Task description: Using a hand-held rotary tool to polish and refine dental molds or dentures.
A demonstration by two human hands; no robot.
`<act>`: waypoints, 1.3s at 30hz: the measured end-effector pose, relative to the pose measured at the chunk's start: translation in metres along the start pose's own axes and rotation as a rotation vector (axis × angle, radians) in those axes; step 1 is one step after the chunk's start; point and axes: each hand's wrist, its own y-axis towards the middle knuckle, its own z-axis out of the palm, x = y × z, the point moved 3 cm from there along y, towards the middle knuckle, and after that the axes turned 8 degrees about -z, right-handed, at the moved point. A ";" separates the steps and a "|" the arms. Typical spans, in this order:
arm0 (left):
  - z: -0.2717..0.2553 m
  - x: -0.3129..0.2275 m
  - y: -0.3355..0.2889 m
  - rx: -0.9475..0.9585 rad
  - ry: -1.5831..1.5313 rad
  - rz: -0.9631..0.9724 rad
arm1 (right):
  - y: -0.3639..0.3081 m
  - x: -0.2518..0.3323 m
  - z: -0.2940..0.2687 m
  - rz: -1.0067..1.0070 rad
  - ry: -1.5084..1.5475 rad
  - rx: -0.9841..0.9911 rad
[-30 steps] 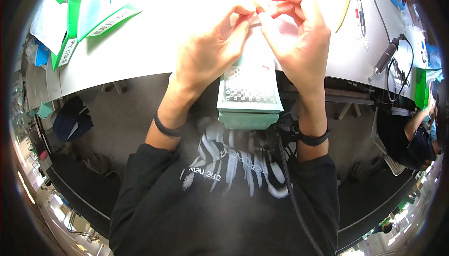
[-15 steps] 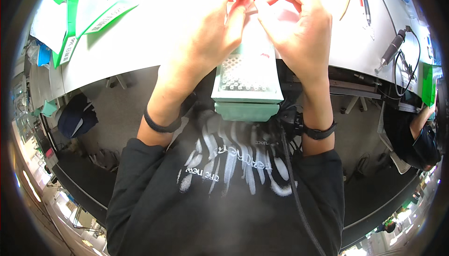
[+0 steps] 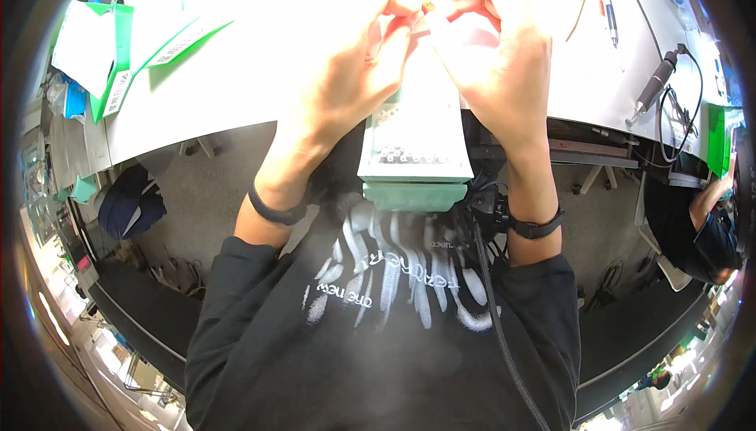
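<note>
A tiny orange-yellow piece (image 3: 428,7) sits at the fingertips of both hands over the glaring white table; its kind is too small to tell. My left hand (image 3: 350,76) is closed in a pinch, thumb and forefinger at the piece's left side. My right hand (image 3: 508,65) has curled fingers, with the thumb and forefinger meeting the same piece from the right. Below them, a pale green tray (image 3: 415,172) juts over the table's near edge toward my chest. Small white cylindrical bits (image 3: 409,155) lie in it in rows; glare washes out its far part.
Green-edged white sheets or folders (image 3: 118,61) stand at the left. At the right are a pen (image 3: 612,25), a dark corded hand tool (image 3: 657,80) and a green-edged item (image 3: 718,141). Another person (image 3: 693,218) is at far right. A black cable (image 3: 504,336) runs down my shirt.
Both hands and the tiny piece have shifted slightly lower in the picture, and the left fingers have tilted a little. The tray's near edge shows slightly lower too.
</note>
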 end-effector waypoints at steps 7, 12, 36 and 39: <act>0.000 0.004 0.004 0.000 -0.246 -0.006 | 0.001 0.003 0.000 -0.026 -0.011 -0.011; 0.000 -0.001 0.001 -0.008 -0.218 -0.017 | 0.001 0.003 0.002 -0.032 -0.016 -0.007; 0.002 0.009 0.004 0.030 -0.025 -0.024 | 0.000 0.011 -0.008 -0.265 -0.111 -0.072; 0.004 0.006 0.005 0.045 0.024 0.028 | 0.000 0.011 -0.004 -0.131 -0.043 -0.014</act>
